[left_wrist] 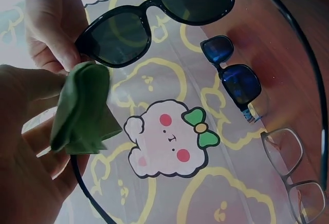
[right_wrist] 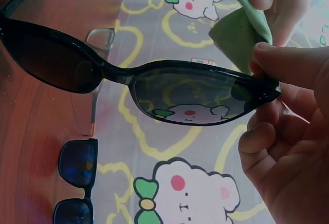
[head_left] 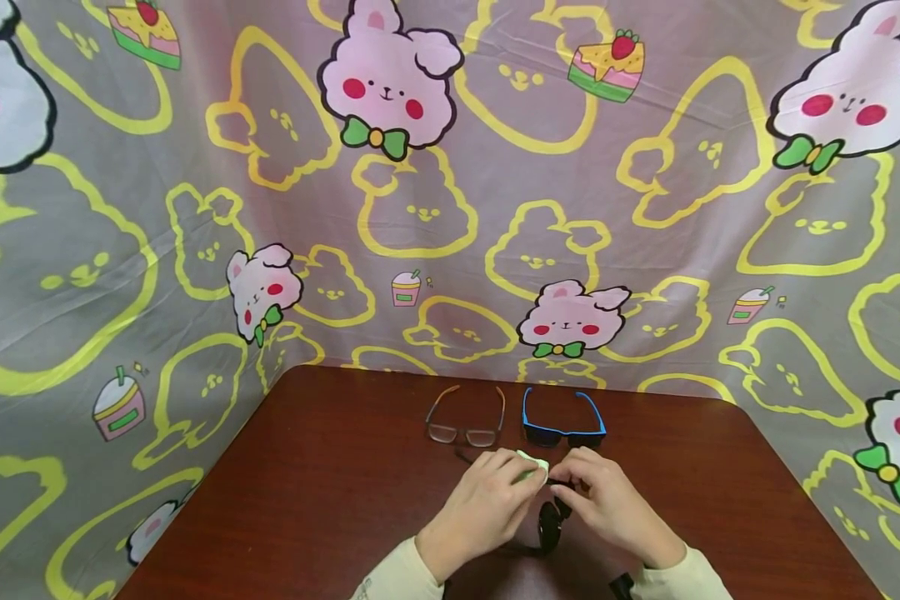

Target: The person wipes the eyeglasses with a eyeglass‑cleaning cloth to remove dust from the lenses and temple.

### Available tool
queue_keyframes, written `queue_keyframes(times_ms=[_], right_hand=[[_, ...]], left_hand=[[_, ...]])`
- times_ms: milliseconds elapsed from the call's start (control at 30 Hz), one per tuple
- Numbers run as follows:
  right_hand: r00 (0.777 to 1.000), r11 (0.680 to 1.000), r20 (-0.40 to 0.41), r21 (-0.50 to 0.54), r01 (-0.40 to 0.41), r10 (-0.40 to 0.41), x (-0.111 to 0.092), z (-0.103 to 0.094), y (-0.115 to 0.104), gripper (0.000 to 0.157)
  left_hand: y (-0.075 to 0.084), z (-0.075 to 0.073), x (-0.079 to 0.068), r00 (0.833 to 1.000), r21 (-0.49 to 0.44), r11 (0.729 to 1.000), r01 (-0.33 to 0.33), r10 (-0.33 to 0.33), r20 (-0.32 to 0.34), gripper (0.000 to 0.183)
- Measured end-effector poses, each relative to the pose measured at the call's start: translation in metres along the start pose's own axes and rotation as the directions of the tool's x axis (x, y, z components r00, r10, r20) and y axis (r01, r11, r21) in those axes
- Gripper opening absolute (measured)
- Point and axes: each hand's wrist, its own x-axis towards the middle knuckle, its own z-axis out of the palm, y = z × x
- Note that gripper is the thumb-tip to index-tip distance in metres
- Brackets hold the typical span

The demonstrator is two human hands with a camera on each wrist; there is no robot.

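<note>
Black sunglasses [right_wrist: 185, 90] are held over the near part of the table between both hands. My right hand [head_left: 607, 504] pinches them at one corner of the frame, by the hinge, as the right wrist view shows. With my left hand [head_left: 487, 500] I grip a folded green cloth [left_wrist: 82, 111] around the temple on that same side. The thin end of this temple [left_wrist: 90, 190] sticks out below the cloth in the left wrist view. The opposite temple [left_wrist: 303, 29] is unfolded and free of both hands. Both lenses face the left wrist camera uncovered.
Blue-framed sunglasses [head_left: 562, 433] lie on the brown table [head_left: 330, 500] just beyond my hands. Left of them are clear eyeglasses [head_left: 461, 435] with their temples open. A patterned cloth backdrop [head_left: 450, 208] rises behind the table. A small dark object [head_left: 621, 586] is near my right sleeve.
</note>
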Motion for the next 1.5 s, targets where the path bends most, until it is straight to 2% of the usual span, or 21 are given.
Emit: queue_keyframes(times_ms=[300,600,833,1067,1300,1500], right_hand=[[1.0,1.0,0.021,0.025,0.003,-0.003,-0.002,0.002,0.0,0.028],[1.0,0.999,0.031,0.047,0.003,-0.004,-0.002,0.002,0.0,0.03],[0.999,0.997,0.041,0.077,0.016,-0.019,-0.002,0.003,0.0,0.028],[0.999,0.995,0.041,0.099,0.021,-0.025,-0.003,0.003,0.001,0.027],[0.997,0.99,0.019,0.121,0.067,-0.07,-0.004,0.005,0.005,0.024],[0.995,0.985,0.008,0.14,0.101,-0.103,-0.005,0.006,0.01,0.019]], left_hand=[[-0.002,0.004,-0.001,0.997,0.082,0.995,-0.054,0.059,-0.058,0.023],[-0.004,0.01,-0.003,0.989,0.078,0.993,-0.09,0.099,-0.111,0.017],[-0.004,0.017,-0.002,0.979,0.093,0.99,-0.108,0.122,-0.165,0.026],[-0.004,0.017,-0.004,0.975,0.11,0.987,-0.114,0.132,-0.18,0.03],[-0.004,0.014,-0.002,0.967,0.111,0.986,-0.125,0.146,-0.206,0.027],[-0.005,0.019,-0.005,0.971,0.128,0.984,-0.124,0.147,-0.19,0.031]])
